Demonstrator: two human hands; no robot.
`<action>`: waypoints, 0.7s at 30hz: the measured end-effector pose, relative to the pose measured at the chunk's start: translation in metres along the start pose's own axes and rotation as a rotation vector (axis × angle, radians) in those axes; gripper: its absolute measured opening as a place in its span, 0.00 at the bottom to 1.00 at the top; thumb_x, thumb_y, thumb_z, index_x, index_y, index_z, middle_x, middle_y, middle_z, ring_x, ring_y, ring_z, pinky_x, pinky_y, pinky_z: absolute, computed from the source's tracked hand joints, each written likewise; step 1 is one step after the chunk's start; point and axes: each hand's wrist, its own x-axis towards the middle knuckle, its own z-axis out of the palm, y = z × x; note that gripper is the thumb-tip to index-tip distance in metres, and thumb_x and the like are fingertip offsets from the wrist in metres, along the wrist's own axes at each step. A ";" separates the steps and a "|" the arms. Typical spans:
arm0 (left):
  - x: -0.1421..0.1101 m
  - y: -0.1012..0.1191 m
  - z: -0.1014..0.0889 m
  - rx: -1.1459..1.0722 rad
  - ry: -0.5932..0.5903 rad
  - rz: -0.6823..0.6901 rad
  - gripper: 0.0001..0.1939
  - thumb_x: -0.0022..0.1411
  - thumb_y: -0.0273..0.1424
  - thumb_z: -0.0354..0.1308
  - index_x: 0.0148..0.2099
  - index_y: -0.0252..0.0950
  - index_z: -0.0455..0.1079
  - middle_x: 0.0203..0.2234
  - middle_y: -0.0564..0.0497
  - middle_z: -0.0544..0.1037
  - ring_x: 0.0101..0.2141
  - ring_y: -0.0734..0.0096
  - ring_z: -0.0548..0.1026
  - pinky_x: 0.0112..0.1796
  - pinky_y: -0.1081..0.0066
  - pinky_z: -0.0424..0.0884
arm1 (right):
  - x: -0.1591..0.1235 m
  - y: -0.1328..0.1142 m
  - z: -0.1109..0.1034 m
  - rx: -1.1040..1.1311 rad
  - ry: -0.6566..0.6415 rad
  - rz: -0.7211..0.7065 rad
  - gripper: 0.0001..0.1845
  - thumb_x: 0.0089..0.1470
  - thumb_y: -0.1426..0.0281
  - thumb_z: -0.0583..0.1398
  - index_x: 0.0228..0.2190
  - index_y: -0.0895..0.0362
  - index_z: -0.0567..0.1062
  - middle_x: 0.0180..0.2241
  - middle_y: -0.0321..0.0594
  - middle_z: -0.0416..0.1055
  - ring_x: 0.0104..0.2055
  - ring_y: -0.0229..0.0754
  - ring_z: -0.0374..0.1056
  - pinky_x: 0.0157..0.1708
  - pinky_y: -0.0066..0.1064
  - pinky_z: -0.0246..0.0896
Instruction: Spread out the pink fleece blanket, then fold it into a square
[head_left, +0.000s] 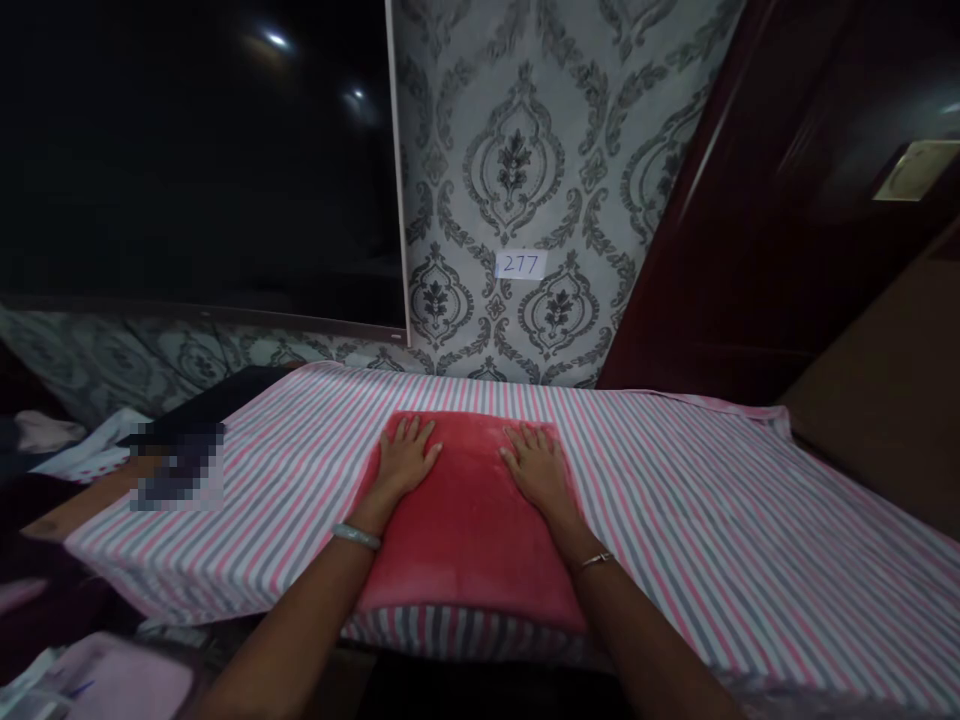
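Observation:
A red cloth, roughly rectangular and spread flat, lies on a striped tablecloth in pink, grey and white. My left hand rests on the cloth's far left corner, palm down with fingers apart. On its far right corner lies my right hand, also flat with spread fingers. Neither hand grips anything. The near edge of the red cloth reaches the table's front edge. A bangle circles my left wrist and a thin bracelet my right.
Dark and light items lie at the table's left end, partly blurred. A pinkish container stands at lower left. Behind are a large television, patterned wallpaper with a "277" label, and a dark red door.

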 end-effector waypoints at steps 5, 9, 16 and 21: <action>0.002 0.001 -0.005 0.001 -0.002 -0.006 0.32 0.72 0.45 0.40 0.72 0.39 0.55 0.70 0.39 0.55 0.69 0.45 0.51 0.62 0.35 0.50 | 0.001 -0.001 -0.007 0.017 -0.030 -0.002 0.29 0.69 0.58 0.48 0.67 0.53 0.60 0.70 0.47 0.52 0.71 0.55 0.45 0.67 0.55 0.36; 0.001 0.003 -0.007 0.013 -0.002 -0.016 0.32 0.72 0.46 0.40 0.72 0.39 0.54 0.71 0.40 0.54 0.69 0.45 0.50 0.63 0.36 0.50 | -0.006 0.009 -0.009 0.054 -0.113 0.089 0.32 0.69 0.55 0.47 0.68 0.54 0.57 0.72 0.46 0.46 0.73 0.53 0.39 0.67 0.55 0.38; 0.008 -0.001 -0.018 -0.180 -0.069 -0.030 0.33 0.69 0.44 0.48 0.71 0.38 0.56 0.71 0.41 0.53 0.70 0.47 0.47 0.65 0.39 0.44 | -0.022 0.046 -0.003 0.391 -0.130 0.149 0.36 0.65 0.60 0.51 0.69 0.60 0.53 0.73 0.49 0.39 0.73 0.53 0.38 0.67 0.48 0.44; -0.001 -0.033 -0.036 -0.388 -0.034 -0.142 0.35 0.62 0.38 0.58 0.69 0.33 0.60 0.70 0.38 0.55 0.69 0.48 0.51 0.65 0.48 0.51 | -0.041 0.073 -0.005 0.525 -0.120 0.106 0.38 0.62 0.63 0.53 0.70 0.55 0.51 0.68 0.46 0.57 0.69 0.50 0.53 0.66 0.45 0.51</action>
